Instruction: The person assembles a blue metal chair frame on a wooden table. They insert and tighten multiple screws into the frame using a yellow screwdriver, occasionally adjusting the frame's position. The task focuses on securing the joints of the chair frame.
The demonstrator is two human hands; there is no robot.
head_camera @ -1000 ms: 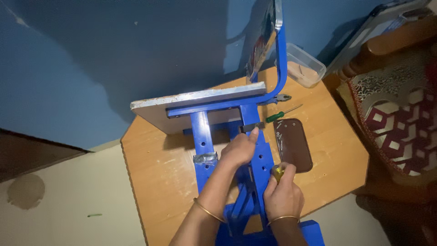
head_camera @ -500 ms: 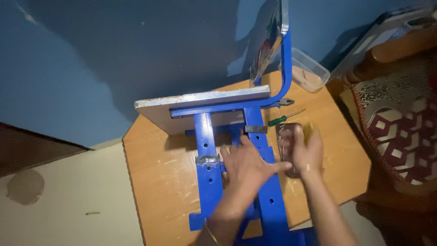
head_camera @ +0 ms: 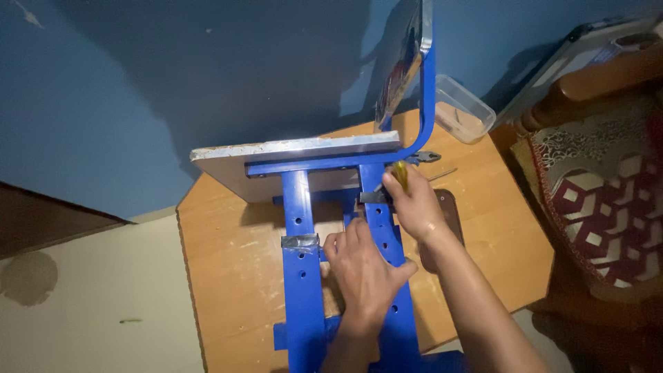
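Firmly, right hand [head_camera: 414, 204] grips yellow screwdriver [head_camera: 400, 173].

Left hand [head_camera: 362, 271]: palm down, fingers spread and pointing forward, pressed flat; forearm runs up from the lower edge. Right hand [head_camera: 414, 202]: fingers curled shut in a grip, thumb side up, wrist bent; forearm enters from lower right, crossing just beside the left.

Both forearms are bare, with no sleeves in view. The left hand [head_camera: 364, 271] and the right hand [head_camera: 416, 206] wear no gloves (fingers bare too, nails short).
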